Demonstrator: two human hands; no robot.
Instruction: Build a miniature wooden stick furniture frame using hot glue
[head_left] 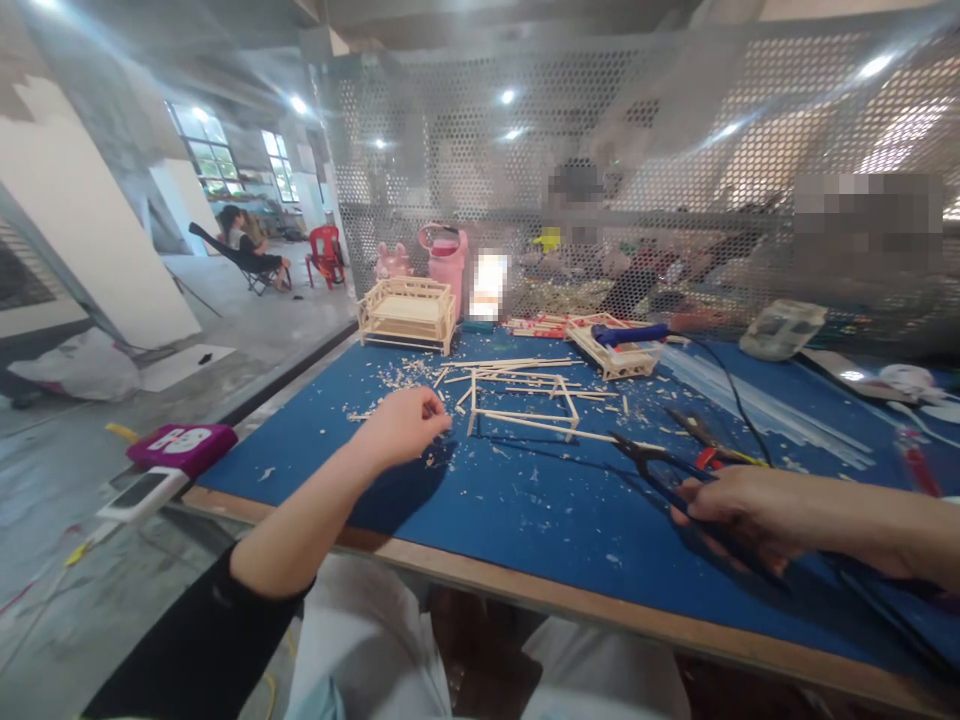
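My left hand (405,425) hovers over the blue table top (517,510), thumb and fingers pinched together. Whatever may be between those fingertips is too small to make out. Just right of it stands a small open frame (525,412) of thin wooden sticks. A long thin stick (592,434) runs along the frame's near side and sticks out to the right. My right hand (750,510) is closed round the handles of dark pliers (667,465). The jaws of the pliers are at the stick's right part; whether they grip it I cannot tell.
Loose sticks (517,368) and shavings lie behind the frame. Further back are a wooden miniature bench (409,312), a pink cup (448,255) and a blue glue gun (630,333) on another stick model. Other pliers (697,430) and clear glue sticks (772,405) lie right. A perforated screen (480,140) stands behind.
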